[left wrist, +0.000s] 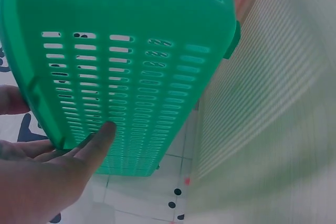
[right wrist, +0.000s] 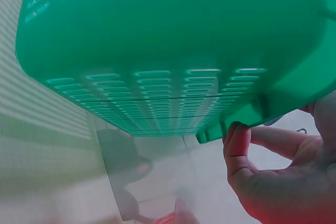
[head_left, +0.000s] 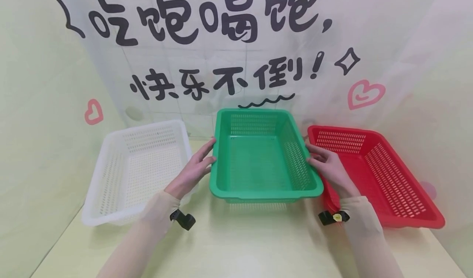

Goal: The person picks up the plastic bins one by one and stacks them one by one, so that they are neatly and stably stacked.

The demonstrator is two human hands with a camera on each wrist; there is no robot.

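A green plastic basket [head_left: 266, 195] with slotted walls is in the middle of the head view, its inside bare. My left hand [head_left: 194, 169] holds its left rim. In the left wrist view, a finger of that hand [left wrist: 58, 174] lies against the slotted outer wall. On the opposite side, my right hand [head_left: 332, 169] grips the right rim. The right wrist view has this hand's thumb and fingers [right wrist: 239, 142] at the rim's edge. Whether the basket's underside touches the table is hard to tell.
To the left stands a white basket [head_left: 96, 187], and to the right a red basket [head_left: 406, 175] close beside my right hand. All are on a pale table [head_left: 251, 245]. Behind them hangs a white cloth [head_left: 207, 60] with black lettering.
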